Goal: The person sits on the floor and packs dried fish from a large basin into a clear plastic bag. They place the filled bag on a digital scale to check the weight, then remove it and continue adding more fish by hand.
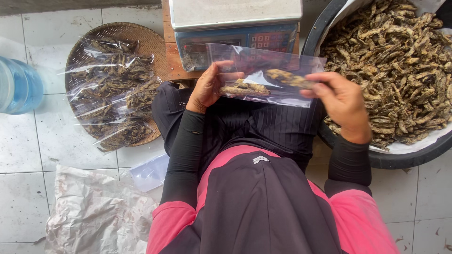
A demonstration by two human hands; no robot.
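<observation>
1. Head view, the hands: the left hand point(208, 88) holds the left end of a clear plastic bag point(278, 77) above the person's lap, thumb on the far side and fingers curled under the near edge, pinching the film. The right hand point(342, 104) pinches a piece of dried fish point(291, 80) at the bag's right, open end, fingers pressed together on it.

2. Head view, how the bag will likely handle: it looks very light, thin and limp, and probably slippery, so it sags wherever it is not held. The edges and corners seem the best places to take hold, since squeezing the middle could crush the brittle-looking fish inside.

3. Head view, how it looks: the bag is see-through with glossy creases, held roughly level, with a few brown, crusty fish lying in its lower left part and another at its mouth.

4. Head view, the surroundings: just beyond the bag stands a weighing scale point(234, 29) on a wooden stand. To the right, a large dark basin point(407, 157) lined with white paper holds a heap of the same fish. To the left, a round woven tray point(153, 43) on the tiled floor point(28, 150) carries several filled bags point(113, 89). Crumpled paper point(94, 211) lies near left.
</observation>
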